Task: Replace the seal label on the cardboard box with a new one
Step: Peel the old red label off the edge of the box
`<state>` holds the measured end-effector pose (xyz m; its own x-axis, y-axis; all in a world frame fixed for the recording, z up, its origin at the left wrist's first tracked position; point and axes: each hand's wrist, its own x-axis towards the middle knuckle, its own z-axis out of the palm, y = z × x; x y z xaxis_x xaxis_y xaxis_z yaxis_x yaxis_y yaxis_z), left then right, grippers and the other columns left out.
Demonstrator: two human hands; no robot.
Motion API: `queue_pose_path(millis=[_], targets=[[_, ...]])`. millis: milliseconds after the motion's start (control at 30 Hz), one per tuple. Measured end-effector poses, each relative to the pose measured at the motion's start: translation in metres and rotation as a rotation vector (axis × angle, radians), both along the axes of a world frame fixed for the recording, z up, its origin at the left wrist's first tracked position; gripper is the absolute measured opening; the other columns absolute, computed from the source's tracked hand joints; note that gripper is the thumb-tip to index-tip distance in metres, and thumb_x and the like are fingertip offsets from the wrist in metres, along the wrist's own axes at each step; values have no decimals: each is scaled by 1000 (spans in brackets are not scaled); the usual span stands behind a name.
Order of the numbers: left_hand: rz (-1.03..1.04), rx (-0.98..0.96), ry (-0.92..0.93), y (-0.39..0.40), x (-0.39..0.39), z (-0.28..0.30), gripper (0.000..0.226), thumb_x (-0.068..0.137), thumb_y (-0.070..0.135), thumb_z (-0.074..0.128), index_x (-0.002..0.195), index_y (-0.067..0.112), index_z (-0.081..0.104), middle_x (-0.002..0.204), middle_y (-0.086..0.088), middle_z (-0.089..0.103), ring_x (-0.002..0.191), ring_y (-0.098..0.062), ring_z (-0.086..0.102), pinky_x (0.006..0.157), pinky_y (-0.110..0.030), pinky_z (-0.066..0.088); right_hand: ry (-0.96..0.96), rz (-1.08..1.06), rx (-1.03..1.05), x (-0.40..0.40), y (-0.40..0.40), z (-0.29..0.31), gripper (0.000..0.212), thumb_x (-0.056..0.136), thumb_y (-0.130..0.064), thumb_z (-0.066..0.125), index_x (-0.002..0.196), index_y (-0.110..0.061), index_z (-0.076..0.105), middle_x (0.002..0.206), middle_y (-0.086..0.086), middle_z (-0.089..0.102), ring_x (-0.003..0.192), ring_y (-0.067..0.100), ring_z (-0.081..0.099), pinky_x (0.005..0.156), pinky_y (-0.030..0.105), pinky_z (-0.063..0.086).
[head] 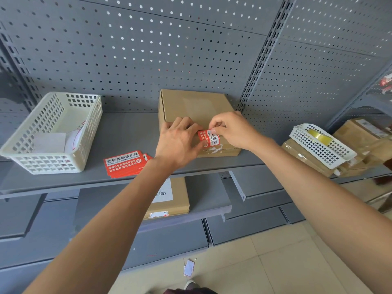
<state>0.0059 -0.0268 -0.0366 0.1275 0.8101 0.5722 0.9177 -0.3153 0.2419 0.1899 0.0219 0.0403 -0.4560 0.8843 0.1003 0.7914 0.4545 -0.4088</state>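
Cardboard box on shelf, basket to its left

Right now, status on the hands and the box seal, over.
Both hands on the seal label: left hand and right hand pinch it at the cardboard box front edge. Torn residue below. Spare labels on shelf, nothing blocking.

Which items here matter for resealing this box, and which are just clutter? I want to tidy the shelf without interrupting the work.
In use: cardboard box, seal label pinched by left hand and right hand, stack of spare red labels.

Lying about: cream basket, white basket with tape roll, lower-shelf box.
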Motion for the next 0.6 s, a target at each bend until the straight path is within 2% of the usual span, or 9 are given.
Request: queue_pose_path(millis=[100, 200, 333, 600], targets=[[-2, -5, 5, 0, 0, 0, 47, 87, 61, 49, 110, 28, 71, 103, 2, 63, 97, -23, 59, 85, -42, 39, -73, 1, 25, -1, 0, -2, 8, 94, -20, 69, 87, -24, 73, 89, -4, 66, 91, 17, 55, 88, 37, 46], [1, -1, 13, 0, 0, 0, 42, 87, 58, 53, 109, 27, 71, 103, 1, 63, 97, -24, 59, 85, -42, 38, -90, 18, 12, -1, 0, -1, 13, 94, -19, 68, 84, -27, 69, 85, -5, 65, 87, 18, 58, 85, 39, 50], [1, 14, 8, 0, 1, -1, 37, 87, 56, 58, 107, 28, 71, 102, 2, 62, 96, -24, 59, 84, -41, 38, -76, 40, -18, 1, 1, 3, 13, 94, -16, 69, 83, -23, 70, 76, -8, 64, 76, 13, 59, 78, 35, 52], [-8, 2, 20, -1, 0, 1, 44, 83, 62, 61, 108, 28, 71, 104, 1, 63, 98, -24, 60, 84, -41, 38, -46, 57, 7, 6, -8, 9, 6, 91, -17, 73, 86, -17, 75, 84, -5, 66, 74, 2, 55, 71, 24, 42]])
